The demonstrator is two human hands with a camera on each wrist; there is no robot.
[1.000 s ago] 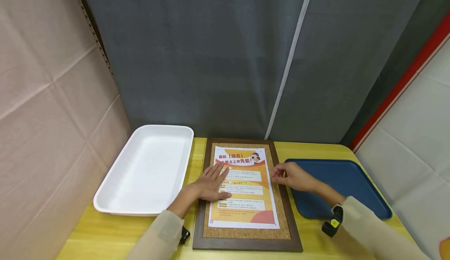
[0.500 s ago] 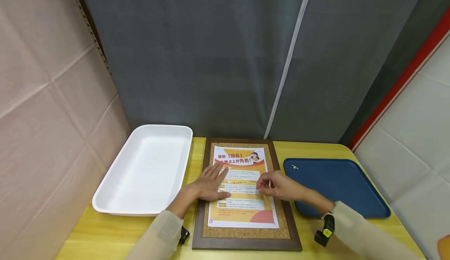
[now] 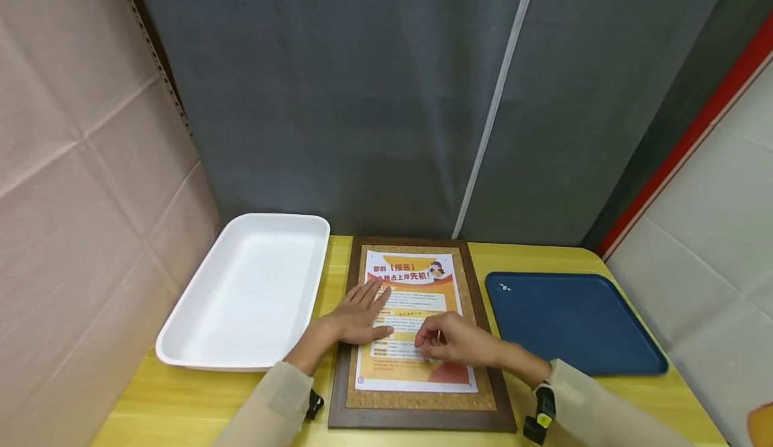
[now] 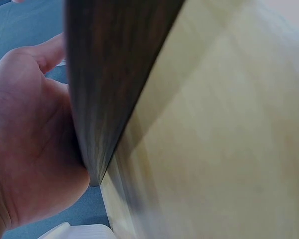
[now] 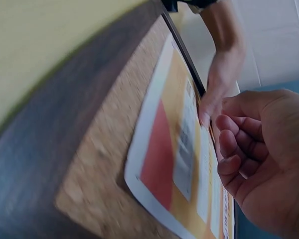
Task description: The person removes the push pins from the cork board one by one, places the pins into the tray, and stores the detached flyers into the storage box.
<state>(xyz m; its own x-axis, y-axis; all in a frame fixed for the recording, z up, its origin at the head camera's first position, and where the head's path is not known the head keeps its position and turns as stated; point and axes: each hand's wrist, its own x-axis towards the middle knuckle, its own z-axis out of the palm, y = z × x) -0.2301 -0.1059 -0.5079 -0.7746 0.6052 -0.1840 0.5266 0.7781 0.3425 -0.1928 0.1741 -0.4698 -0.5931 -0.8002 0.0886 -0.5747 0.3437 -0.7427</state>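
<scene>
A printed poster (image 3: pixel 417 383) in orange, red and white lies on a cork board (image 3: pixel 362 400) with a dark wooden frame (image 3: pixel 423 420). My left hand (image 3: pixel 362 316) rests flat with spread fingers on the poster's left side, its wrist crossing the frame. Over the poster's lower right part is my right hand (image 3: pixel 453 339), fingers curled and thumb close to the index finger. I cannot tell if something small is pinched there. In the right wrist view the curled fingertips (image 5: pixel 229 164) stand close over the sheet, near the left hand (image 5: pixel 222 79).
A blue tray (image 3: pixel 574 326) lies right of the board, with several tiny pieces (image 3: pixel 504 287) near its upper left corner. A deep white tray (image 3: pixel 247 286) stands on the left. The yellow wooden table (image 3: pixel 175 400) meets a grey curtain (image 3: pixel 362 98) at the back.
My right hand has moved left and toward me, from the blue tray's left edge over the board to the lower poster, uncovering the tiny pieces. The left hand stays in place.
</scene>
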